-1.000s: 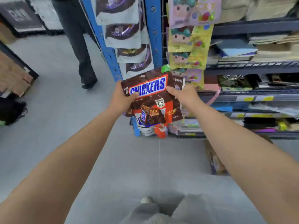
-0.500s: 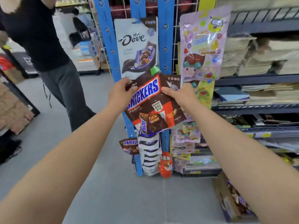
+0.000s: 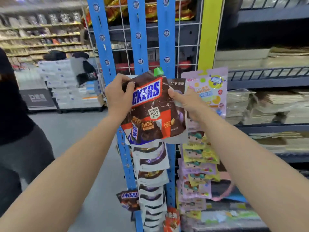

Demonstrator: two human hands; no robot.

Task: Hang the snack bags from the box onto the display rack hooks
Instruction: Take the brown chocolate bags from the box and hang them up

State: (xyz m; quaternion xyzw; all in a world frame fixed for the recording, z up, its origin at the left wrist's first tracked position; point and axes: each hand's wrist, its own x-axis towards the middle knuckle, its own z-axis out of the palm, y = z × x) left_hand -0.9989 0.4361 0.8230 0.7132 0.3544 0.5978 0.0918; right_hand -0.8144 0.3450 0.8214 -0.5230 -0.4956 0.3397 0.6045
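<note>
Both hands are holding one Snickers bag (image 3: pixel 151 111) up at the centre of the frame, directly in front of the blue display rack (image 3: pixel 139 39). The left hand (image 3: pixel 117 96) is gripping the bag's upper left corner, with fingers curled over the top edge and thumb pressing on the front face, covering the first letters of the logo. The right hand (image 3: pixel 187 102) is pinching the bag's upper right edge, thumb on the front and the remaining fingers hidden behind the bag. The bag is sitting slightly tilted, logo rising toward the right. A green tag (image 3: pixel 158 71) is showing just above the bag's top edge, against a blue upright; whether the bag is engaging a hook cannot be determined.

To the right of the held bag, a pastel candy bag (image 3: pixel 210 91) is hanging on the wire grid (image 3: pixel 185 36). Below centre, a column of white-and-brown bags (image 3: pixel 151 174) is hanging down the rack, and a second Snickers bag (image 3: pixel 129 200) is hanging at lower centre. A person in dark clothing (image 3: pixel 15 124) is standing at the left edge of the frame.
</note>
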